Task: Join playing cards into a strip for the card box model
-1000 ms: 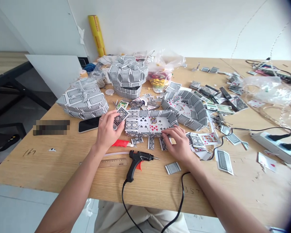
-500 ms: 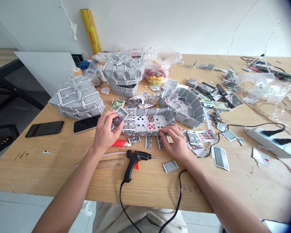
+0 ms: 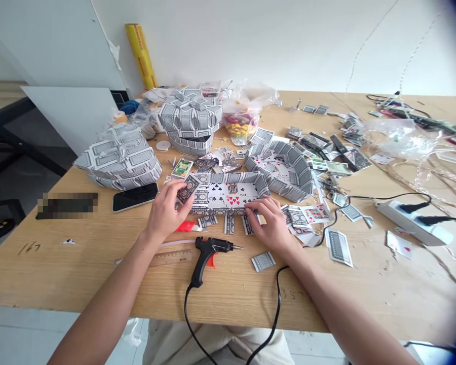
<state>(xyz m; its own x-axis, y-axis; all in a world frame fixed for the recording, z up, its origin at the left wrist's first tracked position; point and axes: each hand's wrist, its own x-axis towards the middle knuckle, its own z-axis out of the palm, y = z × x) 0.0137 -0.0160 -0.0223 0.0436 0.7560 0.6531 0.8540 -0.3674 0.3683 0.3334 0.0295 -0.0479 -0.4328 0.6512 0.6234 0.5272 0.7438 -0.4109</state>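
Observation:
Between thumb and fingers, my left hand (image 3: 164,212) pinches a dark-patterned playing card (image 3: 189,188), tilted at the left end of a long open box (image 3: 238,177) built from playing cards. My right hand (image 3: 269,220) grips the front wall of that box near its right corner; its fingertips are partly hidden. Card faces line the box floor. In front of the box lie several cut card pieces (image 3: 229,224). A black hot glue gun (image 3: 209,256) with an orange trigger rests on the table between my forearms.
Card-built lidded boxes (image 3: 119,157) stand left and behind. Another open card box (image 3: 304,175) sits behind right. Loose cards (image 3: 298,218), a ruler (image 3: 173,257), a phone (image 3: 135,196) and a power strip (image 3: 414,220) surround the work. The glue gun's cord (image 3: 277,304) loops near me.
The card in my left hand has shifted slightly right and down, closer over the box's left end. My right hand stays at the front wall. The whole view has moved a little.

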